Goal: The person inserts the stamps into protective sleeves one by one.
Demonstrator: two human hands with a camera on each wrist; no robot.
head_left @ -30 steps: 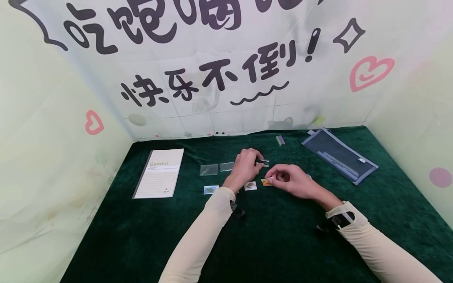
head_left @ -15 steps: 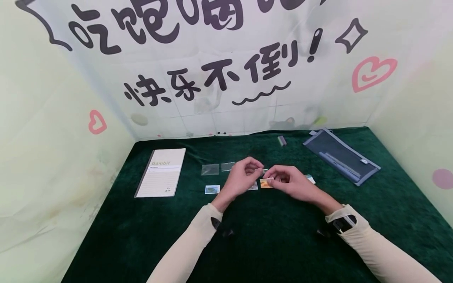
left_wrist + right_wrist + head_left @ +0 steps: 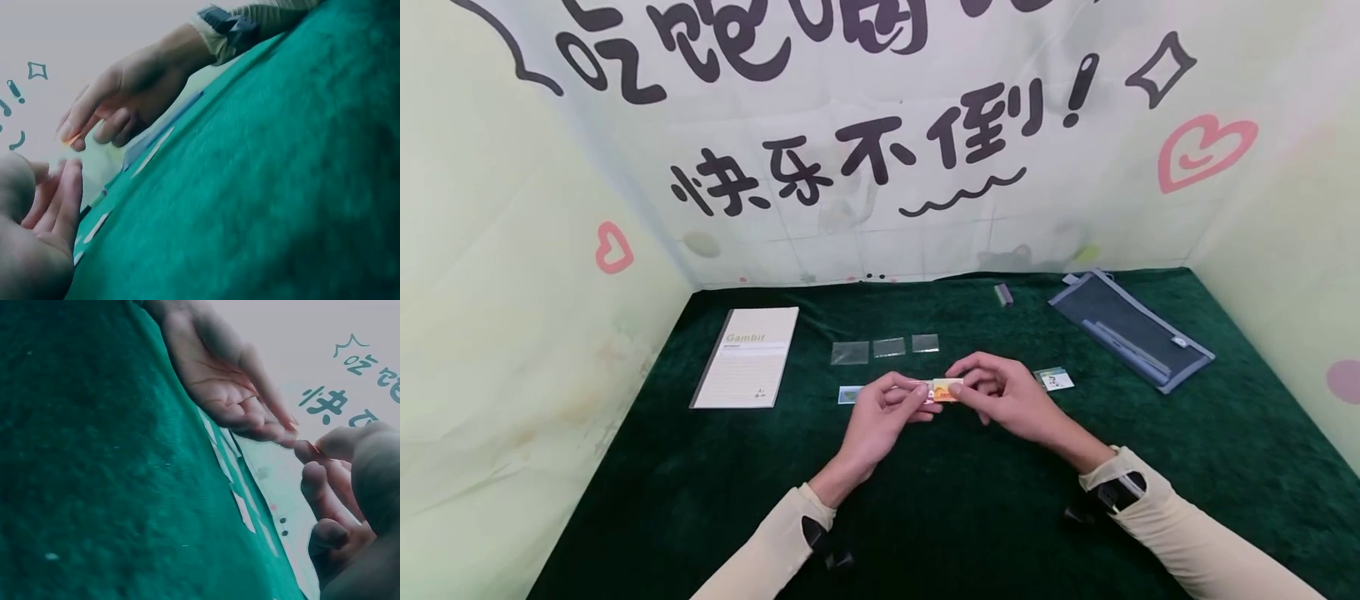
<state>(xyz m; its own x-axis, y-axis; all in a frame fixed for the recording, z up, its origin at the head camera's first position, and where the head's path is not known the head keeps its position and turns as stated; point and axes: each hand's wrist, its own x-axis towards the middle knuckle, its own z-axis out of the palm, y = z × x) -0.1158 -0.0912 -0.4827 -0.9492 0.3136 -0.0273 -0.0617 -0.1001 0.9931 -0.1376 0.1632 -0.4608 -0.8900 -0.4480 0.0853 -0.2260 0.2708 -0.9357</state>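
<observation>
The person's right hand had its thumb and forefinger clamped on the near end of a small orange card, raised off the cloth, its picture facing up. Opposite, the left hand pinched what looked like a small clear sleeve, mostly hidden behind the thumb. The card's far end came right up to that sleeve; whether it had gone inside, I couldn't tell.

Just beside the left hand lay a blue picture card, partly covered by the fingers. Beyond the hands, three clear sleeves lay flat in a row. To the right hand's far side was a white card with a little figure on it.

Farther out, a Gambit notebook lay at the left, a small purple-and-green block near the back edge, and a blue mesh pouch at the right, all on dark green cloth. Behind hung a pale backdrop with big dark lettering.
</observation>
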